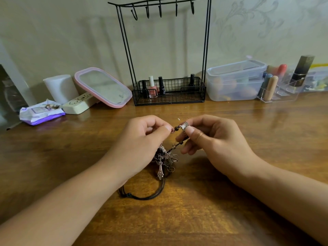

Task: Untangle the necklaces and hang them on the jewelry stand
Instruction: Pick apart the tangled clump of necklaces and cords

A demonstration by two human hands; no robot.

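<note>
Untangling is under way: the left hand (142, 139) pinches a beaded cord (174, 148) and the right hand (211, 137) pinches its silver pendant (184, 125), above the knotted necklaces (164, 161) on the tabletop (195, 219). Next, I judge, that cord must be eased free before reaching the empty stand (165, 50) behind.

Two bare forearms, hands (177, 137) seemingly ringless, sleeveless

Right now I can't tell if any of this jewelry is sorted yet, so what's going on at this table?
A person is working on a tangled clump of necklaces over the brown wooden table. The left hand pinches a dark beaded cord, and the right hand pinches a silver metal pendant on it. The black wire jewelry stand behind has bare hooks, so nothing is hung yet.
</note>
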